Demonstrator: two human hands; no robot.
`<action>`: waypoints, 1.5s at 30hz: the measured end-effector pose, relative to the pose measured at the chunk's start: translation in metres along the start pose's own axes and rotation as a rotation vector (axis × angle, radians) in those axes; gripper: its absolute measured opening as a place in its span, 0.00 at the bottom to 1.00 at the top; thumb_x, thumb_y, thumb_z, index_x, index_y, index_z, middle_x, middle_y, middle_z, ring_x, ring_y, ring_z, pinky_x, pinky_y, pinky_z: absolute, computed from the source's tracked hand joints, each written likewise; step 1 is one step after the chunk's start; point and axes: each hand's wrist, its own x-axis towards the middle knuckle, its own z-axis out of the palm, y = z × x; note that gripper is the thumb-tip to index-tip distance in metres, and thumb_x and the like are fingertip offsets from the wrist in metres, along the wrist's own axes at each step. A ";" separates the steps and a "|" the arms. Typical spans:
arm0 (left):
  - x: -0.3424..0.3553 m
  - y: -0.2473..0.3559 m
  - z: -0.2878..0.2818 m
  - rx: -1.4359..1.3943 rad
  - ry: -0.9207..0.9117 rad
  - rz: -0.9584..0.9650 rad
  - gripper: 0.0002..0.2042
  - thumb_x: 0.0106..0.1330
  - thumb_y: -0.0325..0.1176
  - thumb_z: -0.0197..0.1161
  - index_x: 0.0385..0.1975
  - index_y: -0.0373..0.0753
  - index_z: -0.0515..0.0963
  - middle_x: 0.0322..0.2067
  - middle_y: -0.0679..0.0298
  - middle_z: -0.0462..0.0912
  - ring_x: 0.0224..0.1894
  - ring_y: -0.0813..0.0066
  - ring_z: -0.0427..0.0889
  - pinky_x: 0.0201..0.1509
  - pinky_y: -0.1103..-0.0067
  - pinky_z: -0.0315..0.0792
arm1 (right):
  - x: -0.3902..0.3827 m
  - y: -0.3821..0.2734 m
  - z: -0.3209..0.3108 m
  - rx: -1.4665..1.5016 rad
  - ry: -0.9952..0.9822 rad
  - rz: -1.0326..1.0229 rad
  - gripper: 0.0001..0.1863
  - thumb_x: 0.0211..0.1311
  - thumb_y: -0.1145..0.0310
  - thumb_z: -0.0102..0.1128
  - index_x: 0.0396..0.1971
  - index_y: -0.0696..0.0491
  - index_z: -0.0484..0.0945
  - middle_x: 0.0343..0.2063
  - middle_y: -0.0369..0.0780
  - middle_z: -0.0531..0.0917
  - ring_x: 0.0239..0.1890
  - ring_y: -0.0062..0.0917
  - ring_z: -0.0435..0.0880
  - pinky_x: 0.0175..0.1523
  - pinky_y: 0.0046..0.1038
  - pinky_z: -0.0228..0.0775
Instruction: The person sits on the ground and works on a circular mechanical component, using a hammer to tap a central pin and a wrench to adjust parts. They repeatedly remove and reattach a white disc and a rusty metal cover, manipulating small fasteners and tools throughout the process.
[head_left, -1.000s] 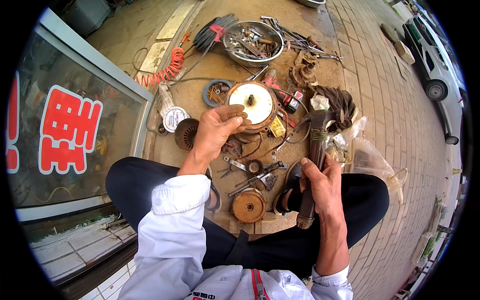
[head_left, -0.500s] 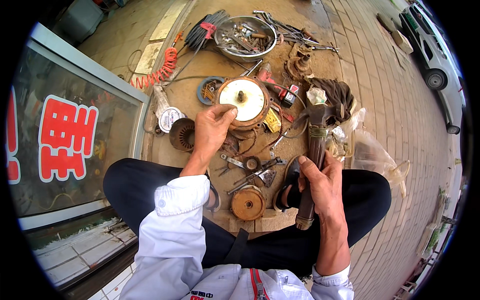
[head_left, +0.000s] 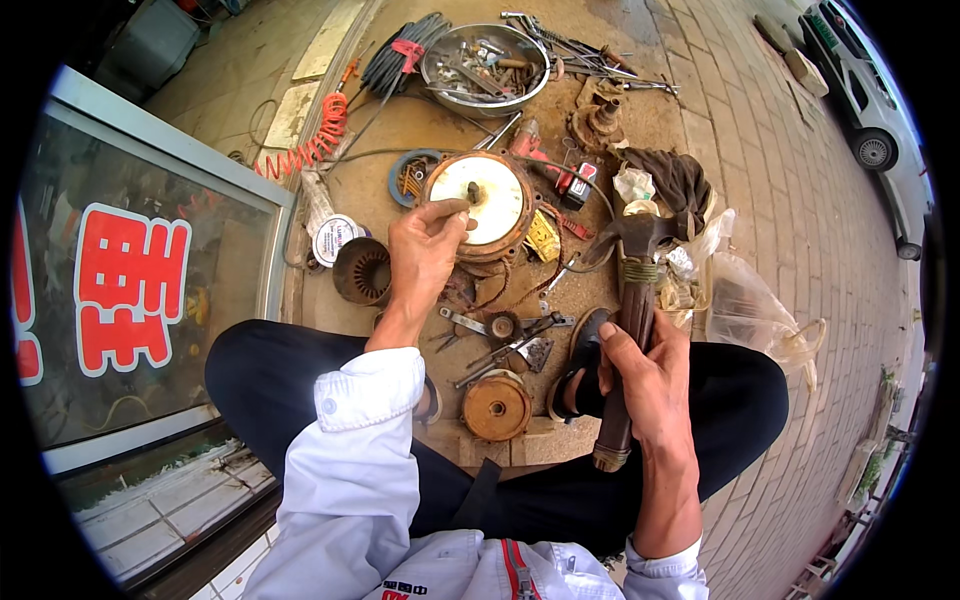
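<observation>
My right hand (head_left: 655,385) is wrapped round the wooden handle of a hammer (head_left: 638,290), its dark metal head up and away from me. The handle has bands wound near both ends. My left hand (head_left: 425,255) reaches over the near left edge of a round rusty motor part (head_left: 520,235) with a white face and a short shaft at its middle. Thumb and forefinger are pinched together over the white face; whatever may be between them is too small to make out. Left of this hand lies a hollow slotted metal cylinder (head_left: 362,272).
A metal bowl (head_left: 432,82) of tools stands far off. A red cordless power tool (head_left: 540,150), a rusty shafted part (head_left: 598,125) and a dark cloth (head_left: 680,185) lie beyond the hammer. Nearer are a brown round part (head_left: 497,408) and a puller-like tool (head_left: 503,326). A glass door (head_left: 130,270) borders the left.
My left fingertips have shifted slightly further over the white face, the forefinger now straighter. The right hand keeps its hold on the hammer, and the hammer has sunk slightly in view.
</observation>
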 end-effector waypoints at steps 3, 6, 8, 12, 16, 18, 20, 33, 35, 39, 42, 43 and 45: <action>-0.002 0.002 0.003 0.070 0.030 0.117 0.14 0.69 0.21 0.66 0.52 0.25 0.80 0.42 0.57 0.88 0.43 0.74 0.89 0.47 0.80 0.82 | 0.001 0.000 0.000 0.002 0.003 0.007 0.10 0.69 0.69 0.65 0.34 0.58 0.74 0.18 0.34 0.77 0.17 0.16 0.75 0.23 0.21 0.66; -0.004 0.003 0.008 0.149 0.076 0.202 0.18 0.67 0.20 0.67 0.56 0.25 0.77 0.43 0.56 0.88 0.43 0.75 0.88 0.48 0.80 0.82 | 0.002 0.002 -0.001 0.005 0.001 0.011 0.10 0.68 0.70 0.65 0.34 0.59 0.74 0.19 0.34 0.77 0.18 0.16 0.75 0.24 0.21 0.66; -0.003 -0.001 0.008 0.167 0.091 0.220 0.19 0.67 0.20 0.68 0.57 0.27 0.76 0.42 0.56 0.88 0.43 0.75 0.87 0.48 0.80 0.82 | 0.002 -0.001 -0.001 0.011 -0.006 0.018 0.10 0.68 0.70 0.65 0.35 0.60 0.75 0.19 0.34 0.77 0.18 0.16 0.75 0.24 0.21 0.66; 0.000 -0.011 0.010 0.214 0.124 0.327 0.18 0.66 0.21 0.68 0.55 0.31 0.78 0.39 0.56 0.89 0.38 0.74 0.89 0.41 0.79 0.83 | 0.002 -0.002 -0.001 0.016 -0.008 0.033 0.10 0.68 0.71 0.66 0.35 0.60 0.75 0.20 0.34 0.77 0.19 0.15 0.75 0.24 0.21 0.66; -0.002 -0.012 0.011 0.259 0.124 0.342 0.19 0.65 0.20 0.68 0.56 0.31 0.78 0.39 0.58 0.90 0.35 0.78 0.88 0.37 0.81 0.81 | 0.003 -0.002 -0.001 0.019 -0.007 0.045 0.09 0.68 0.71 0.66 0.35 0.60 0.75 0.20 0.34 0.77 0.19 0.15 0.74 0.25 0.21 0.66; -0.002 -0.011 0.011 0.312 0.119 0.347 0.21 0.65 0.19 0.68 0.58 0.28 0.76 0.40 0.57 0.89 0.36 0.81 0.86 0.37 0.84 0.79 | 0.004 -0.003 0.000 0.025 -0.008 0.048 0.09 0.68 0.72 0.66 0.35 0.60 0.75 0.21 0.33 0.77 0.19 0.15 0.74 0.25 0.21 0.67; -0.002 -0.011 0.012 0.331 0.139 0.349 0.21 0.64 0.19 0.68 0.58 0.28 0.77 0.39 0.58 0.89 0.34 0.83 0.85 0.35 0.85 0.79 | 0.004 -0.001 0.000 0.031 -0.003 0.051 0.09 0.68 0.72 0.66 0.36 0.60 0.75 0.21 0.33 0.76 0.19 0.15 0.74 0.25 0.20 0.67; 0.005 -0.012 0.022 0.510 0.275 0.451 0.18 0.58 0.21 0.70 0.49 0.33 0.79 0.30 0.63 0.89 0.28 0.78 0.86 0.35 0.78 0.78 | 0.006 -0.001 0.000 0.053 -0.004 0.060 0.09 0.68 0.72 0.66 0.35 0.59 0.74 0.21 0.33 0.76 0.20 0.14 0.74 0.26 0.20 0.67; 0.005 -0.016 0.021 0.492 0.288 0.466 0.18 0.58 0.21 0.71 0.49 0.32 0.80 0.30 0.64 0.90 0.25 0.85 0.79 0.29 0.83 0.72 | 0.006 0.000 0.000 0.052 -0.003 0.061 0.09 0.69 0.72 0.65 0.35 0.59 0.74 0.21 0.33 0.76 0.19 0.15 0.74 0.25 0.20 0.66; 0.006 -0.017 0.023 0.491 0.309 0.490 0.18 0.58 0.21 0.72 0.49 0.32 0.80 0.30 0.65 0.90 0.23 0.88 0.76 0.26 0.86 0.69 | 0.006 -0.001 -0.001 0.036 -0.014 0.064 0.09 0.69 0.72 0.65 0.35 0.59 0.74 0.20 0.34 0.76 0.19 0.15 0.74 0.25 0.20 0.66; 0.008 -0.020 0.023 0.520 0.304 0.533 0.18 0.57 0.21 0.71 0.49 0.32 0.80 0.30 0.64 0.90 0.24 0.88 0.78 0.27 0.85 0.70 | 0.006 0.000 -0.002 0.037 -0.020 0.064 0.10 0.69 0.72 0.65 0.35 0.59 0.74 0.20 0.34 0.76 0.19 0.15 0.74 0.25 0.20 0.66; 0.008 -0.020 0.023 0.533 0.302 0.533 0.18 0.58 0.21 0.71 0.49 0.32 0.80 0.30 0.64 0.90 0.24 0.87 0.79 0.27 0.85 0.70 | 0.006 0.001 -0.002 0.039 -0.020 0.062 0.10 0.69 0.72 0.65 0.35 0.59 0.74 0.20 0.34 0.76 0.19 0.15 0.74 0.25 0.20 0.66; 0.009 -0.018 0.023 0.559 0.297 0.534 0.18 0.58 0.20 0.71 0.49 0.31 0.80 0.30 0.63 0.90 0.25 0.87 0.80 0.27 0.85 0.71 | 0.006 0.001 -0.002 0.043 -0.019 0.066 0.10 0.69 0.71 0.65 0.35 0.59 0.74 0.20 0.34 0.77 0.19 0.15 0.74 0.25 0.20 0.66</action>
